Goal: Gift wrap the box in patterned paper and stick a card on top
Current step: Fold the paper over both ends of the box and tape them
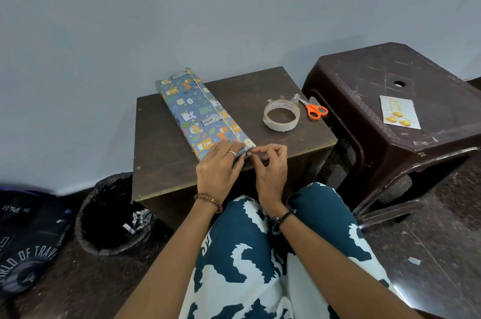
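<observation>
A long flat box (197, 110) wrapped in blue paper with cartoon animals lies diagonally on a small dark wooden table (299, 141). My left hand (221, 167) presses flat on the box's near end, fingers over the paper. My right hand (270, 165) pinches the paper flap at the near right corner of the box. A roll of clear tape (281, 115) lies to the right of the box, with orange-handled scissors (313, 109) beyond it. A white card (399, 113) with gold shapes rests on the brown plastic stool (364, 100) at the right.
A black-lined waste bin (112, 217) with paper scraps stands on the floor at the left of the table. A dark bag (28, 235) lies at the far left. My patterned trouser legs (260, 261) fill the foreground. A grey wall is behind.
</observation>
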Motion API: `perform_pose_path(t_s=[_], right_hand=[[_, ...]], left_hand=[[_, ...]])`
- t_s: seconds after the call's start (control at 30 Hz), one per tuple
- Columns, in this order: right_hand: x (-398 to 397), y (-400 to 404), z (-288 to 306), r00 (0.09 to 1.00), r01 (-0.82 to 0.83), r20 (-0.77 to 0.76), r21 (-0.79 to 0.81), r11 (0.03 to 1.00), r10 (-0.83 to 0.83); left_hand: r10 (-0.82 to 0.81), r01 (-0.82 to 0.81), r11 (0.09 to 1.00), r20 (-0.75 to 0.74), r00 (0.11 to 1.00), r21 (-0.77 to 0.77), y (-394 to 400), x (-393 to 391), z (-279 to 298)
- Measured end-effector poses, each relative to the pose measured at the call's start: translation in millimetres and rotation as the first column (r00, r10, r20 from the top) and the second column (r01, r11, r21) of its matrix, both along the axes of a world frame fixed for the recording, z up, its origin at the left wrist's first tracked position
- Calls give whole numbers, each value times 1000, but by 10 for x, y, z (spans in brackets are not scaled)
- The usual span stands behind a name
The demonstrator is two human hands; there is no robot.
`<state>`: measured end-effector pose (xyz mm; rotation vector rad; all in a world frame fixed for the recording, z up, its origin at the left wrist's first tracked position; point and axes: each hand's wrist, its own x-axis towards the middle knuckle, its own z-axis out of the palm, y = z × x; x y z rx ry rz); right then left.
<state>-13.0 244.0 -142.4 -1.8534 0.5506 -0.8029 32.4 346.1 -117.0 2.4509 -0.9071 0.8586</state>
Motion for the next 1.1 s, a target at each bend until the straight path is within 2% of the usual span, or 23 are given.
perform_pose_path(t_s=[0.17, 0.3, 0.4, 0.53, 0.73, 0.87, 1.0, 1.1], right_hand=[[1, 6, 17, 999, 44, 14, -117, 992, -43], [-18, -15, 104, 993, 115, 28, 43, 992, -116], [-37, -78, 131, 999, 53, -4, 75, 996, -53], [-32, -184, 143, 997, -70, -20, 30, 997, 71], [-3, -346, 262, 977, -197, -122, -181, 964, 177], [55, -482, 306, 943, -308, -156, -81, 948, 293], [63, -567, 337, 899, -422, -80, 108, 900, 431], [18, -603, 420, 873, -467, -70, 164, 869, 482]], left_hand=[[-12, 12, 1000, 0, 1000, -17, 4, -3, -10], [-10, 10, 1000, -18, 1000, -16, 3, 7, -8], [-13, 12, 1000, -30, 999, -15, 1, -8, 12], [-3, 3, 1000, 6, 1000, -16, -22, -42, 37], [36, -37, 999, 50, 998, 4, -84, -88, 52], [33, -33, 999, -4, 999, 26, -111, -96, 39], [21, -20, 999, -26, 999, 41, -107, -105, 58], [10, -9, 1000, -22, 1000, 29, -98, -113, 83]])
